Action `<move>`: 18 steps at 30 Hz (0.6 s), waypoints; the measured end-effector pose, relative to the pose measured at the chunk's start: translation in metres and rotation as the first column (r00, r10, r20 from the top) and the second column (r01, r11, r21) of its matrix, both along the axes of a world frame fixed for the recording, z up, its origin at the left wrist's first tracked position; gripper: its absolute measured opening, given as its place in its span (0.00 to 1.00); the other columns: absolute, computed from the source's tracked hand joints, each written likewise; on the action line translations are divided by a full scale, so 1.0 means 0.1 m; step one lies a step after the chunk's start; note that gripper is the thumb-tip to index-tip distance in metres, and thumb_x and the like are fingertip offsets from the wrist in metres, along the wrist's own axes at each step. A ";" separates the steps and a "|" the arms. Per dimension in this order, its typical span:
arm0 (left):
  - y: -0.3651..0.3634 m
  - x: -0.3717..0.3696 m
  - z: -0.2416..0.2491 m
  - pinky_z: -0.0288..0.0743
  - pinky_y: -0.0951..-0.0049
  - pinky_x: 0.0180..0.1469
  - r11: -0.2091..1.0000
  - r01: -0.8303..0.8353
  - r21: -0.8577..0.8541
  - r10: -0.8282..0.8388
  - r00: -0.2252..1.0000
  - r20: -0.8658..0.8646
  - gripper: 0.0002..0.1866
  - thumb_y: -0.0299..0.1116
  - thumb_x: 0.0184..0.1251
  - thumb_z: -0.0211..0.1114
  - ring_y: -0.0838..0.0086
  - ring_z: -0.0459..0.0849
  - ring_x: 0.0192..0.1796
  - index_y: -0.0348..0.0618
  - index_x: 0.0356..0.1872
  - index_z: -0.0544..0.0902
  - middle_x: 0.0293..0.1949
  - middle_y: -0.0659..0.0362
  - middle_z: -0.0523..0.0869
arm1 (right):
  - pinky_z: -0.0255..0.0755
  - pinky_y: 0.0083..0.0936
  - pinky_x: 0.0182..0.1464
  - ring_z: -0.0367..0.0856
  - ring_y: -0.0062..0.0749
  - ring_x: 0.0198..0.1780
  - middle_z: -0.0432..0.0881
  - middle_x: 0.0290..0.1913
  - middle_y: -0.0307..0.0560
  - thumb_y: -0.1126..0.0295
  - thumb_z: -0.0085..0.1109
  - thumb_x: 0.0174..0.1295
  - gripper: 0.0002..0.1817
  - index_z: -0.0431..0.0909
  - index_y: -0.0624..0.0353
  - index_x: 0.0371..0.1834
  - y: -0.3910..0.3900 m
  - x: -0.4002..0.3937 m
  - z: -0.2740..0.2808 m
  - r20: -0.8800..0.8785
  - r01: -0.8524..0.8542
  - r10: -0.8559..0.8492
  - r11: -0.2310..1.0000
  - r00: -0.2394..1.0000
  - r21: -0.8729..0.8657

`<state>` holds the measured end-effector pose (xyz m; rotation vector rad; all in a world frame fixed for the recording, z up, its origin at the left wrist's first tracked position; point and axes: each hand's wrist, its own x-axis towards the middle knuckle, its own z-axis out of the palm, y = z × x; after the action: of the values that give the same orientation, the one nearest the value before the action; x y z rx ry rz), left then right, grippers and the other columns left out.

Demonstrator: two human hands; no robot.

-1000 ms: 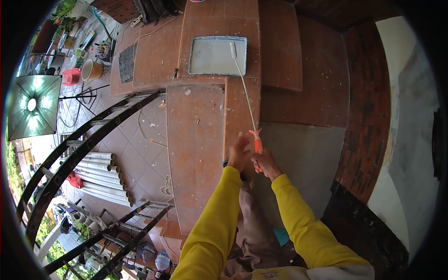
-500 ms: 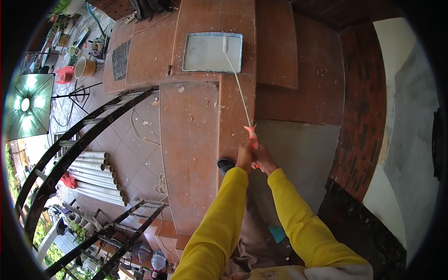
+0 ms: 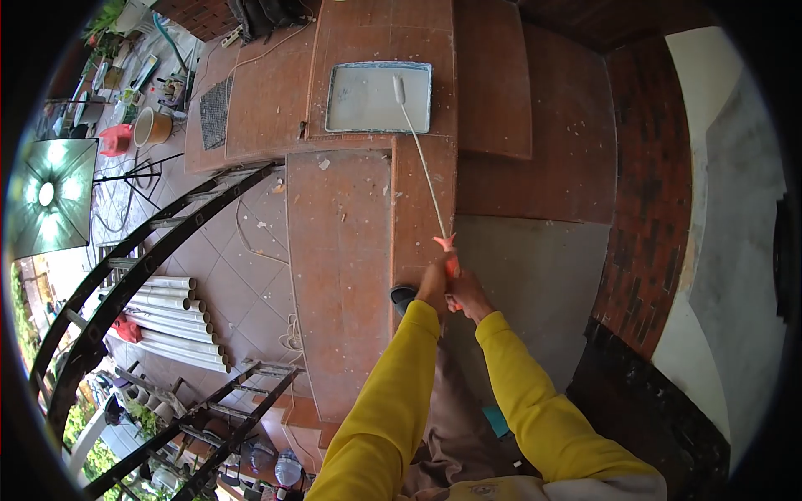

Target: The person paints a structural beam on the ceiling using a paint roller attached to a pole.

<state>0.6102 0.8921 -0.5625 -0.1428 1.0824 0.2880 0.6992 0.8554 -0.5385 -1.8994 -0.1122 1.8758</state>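
One paint tray [image 3: 347, 125], one long-handled paint roller [image 3: 422, 159], two hands, the left hand [image 3: 433, 284] and the right hand [image 3: 469, 294], one bundle of white pipes [image 3: 171, 321], one red stool [image 3: 114, 139], one round bucket [image 3: 153, 127], one wire mesh panel [image 3: 211, 113].

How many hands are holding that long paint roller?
2: the left hand and right hand grip the orange handle side by side; the paint roller sits far off in the paint tray.

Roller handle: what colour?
Orange, on the roller handle held by both hands; head view shows it.
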 end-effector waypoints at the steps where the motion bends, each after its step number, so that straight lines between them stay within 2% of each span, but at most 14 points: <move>1: 0.01 -0.02 0.00 0.75 0.66 0.37 0.994 0.043 0.097 -0.030 0.991 -0.134 0.17 0.48 0.65 0.58 0.69 0.81 0.32 0.45 0.43 0.80 0.35 0.57 0.81 | 0.58 0.25 0.12 0.65 0.22 0.11 0.68 0.14 0.37 0.76 0.55 0.56 0.08 0.69 0.57 0.22 -0.01 -0.02 -0.01 -0.028 0.005 -0.005 1.000 1.000 0.014; 3: 0.01 0.00 0.00 0.75 0.67 0.37 0.951 0.158 0.264 -0.047 0.922 -0.384 0.17 0.48 0.65 0.58 0.70 0.81 0.33 0.44 0.43 0.80 0.34 0.57 0.82 | 0.59 0.24 0.11 0.66 0.22 0.11 0.69 0.15 0.38 0.73 0.58 0.55 0.06 0.70 0.57 0.26 -0.05 0.00 -0.05 -0.071 0.014 -0.012 0.999 0.997 0.038; 6: 0.05 -0.07 0.04 0.73 0.69 0.33 0.974 -0.015 0.225 0.079 0.956 -0.281 0.18 0.47 0.64 0.58 0.71 0.80 0.31 0.42 0.40 0.80 0.34 0.58 0.81 | 0.59 0.25 0.12 0.65 0.22 0.10 0.68 0.13 0.37 0.77 0.55 0.57 0.08 0.69 0.57 0.22 -0.10 -0.04 -0.15 0.042 -0.072 0.072 0.997 0.996 -0.012; 8: -0.09 -0.12 -0.38 0.73 0.70 0.34 0.948 0.072 0.311 -0.023 0.987 -0.158 0.19 0.46 0.64 0.58 0.69 0.80 0.32 0.39 0.41 0.80 0.34 0.58 0.82 | 0.59 0.25 0.11 0.65 0.22 0.10 0.67 0.13 0.37 0.78 0.55 0.57 0.08 0.68 0.57 0.22 0.04 -0.04 0.03 0.032 -0.101 0.100 0.994 0.994 0.029; 9: -0.09 -0.14 -0.42 0.73 0.70 0.35 0.928 0.114 0.355 -0.085 0.992 -0.095 0.19 0.46 0.64 0.58 0.68 0.81 0.32 0.38 0.41 0.80 0.35 0.57 0.82 | 0.59 0.25 0.11 0.65 0.22 0.10 0.67 0.13 0.37 0.78 0.55 0.57 0.08 0.68 0.57 0.22 0.08 -0.03 0.09 0.030 -0.110 0.109 0.993 0.994 0.048; 10: -0.16 -0.14 -0.44 0.73 0.70 0.37 0.934 0.130 0.332 -0.017 0.946 -0.323 0.20 0.46 0.63 0.58 0.67 0.81 0.35 0.37 0.42 0.80 0.36 0.56 0.82 | 0.59 0.25 0.11 0.65 0.22 0.10 0.67 0.12 0.36 0.77 0.54 0.57 0.08 0.68 0.57 0.22 -0.04 -0.05 0.01 0.043 -0.092 0.091 0.995 0.995 0.024; 11: -0.17 -0.12 -0.47 0.74 0.70 0.40 0.939 0.135 0.315 0.055 0.847 -0.529 0.21 0.46 0.63 0.59 0.65 0.82 0.37 0.35 0.44 0.80 0.38 0.55 0.83 | 0.59 0.25 0.11 0.65 0.22 0.10 0.66 0.12 0.36 0.77 0.54 0.57 0.08 0.68 0.56 0.22 -0.14 -0.07 -0.13 0.060 -0.080 0.079 0.997 0.995 0.008; 12: -0.09 -0.09 -0.43 0.74 0.71 0.42 0.943 0.131 0.307 0.133 0.696 -0.705 0.22 0.46 0.63 0.59 0.63 0.83 0.39 0.34 0.45 0.80 0.40 0.54 0.83 | 0.59 0.25 0.11 0.65 0.22 0.10 0.66 0.12 0.36 0.77 0.54 0.57 0.08 0.68 0.56 0.22 -0.15 -0.06 -0.23 0.078 -0.074 0.073 0.997 0.994 0.003; 14: 0.01 -0.11 -0.20 0.75 0.70 0.47 0.895 0.301 0.328 -0.147 0.896 -0.420 0.24 0.46 0.63 0.59 0.58 0.83 0.44 0.32 0.47 0.79 0.44 0.51 0.83 | 0.58 0.25 0.11 0.65 0.22 0.10 0.66 0.13 0.36 0.76 0.54 0.57 0.08 0.68 0.56 0.22 -0.04 -0.03 -0.14 0.055 -0.084 0.080 0.994 0.995 0.076; 15: 0.05 -0.14 -0.06 0.75 0.69 0.49 0.854 0.380 0.355 -0.302 0.918 -0.256 0.25 0.46 0.63 0.59 0.56 0.83 0.46 0.31 0.48 0.78 0.46 0.50 0.83 | 0.58 0.26 0.11 0.65 0.22 0.10 0.67 0.13 0.37 0.75 0.54 0.57 0.08 0.68 0.56 0.22 0.00 -0.05 -0.11 0.039 -0.081 0.077 0.991 0.996 0.109; 18: 0.14 -0.07 0.27 0.75 0.67 0.43 0.971 0.033 0.235 0.077 0.891 -0.447 0.31 0.47 0.60 0.64 0.61 0.83 0.43 0.26 0.54 0.75 0.40 0.45 0.83 | 0.58 0.25 0.12 0.65 0.23 0.10 0.68 0.14 0.37 0.75 0.53 0.57 0.08 0.68 0.56 0.22 -0.01 -0.05 -0.14 -0.037 -0.017 0.016 1.000 0.999 -0.020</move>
<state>0.6036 0.9064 -0.5355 0.1363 1.5013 0.4856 0.6938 0.8540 -0.5522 -1.8818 -0.0975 1.9295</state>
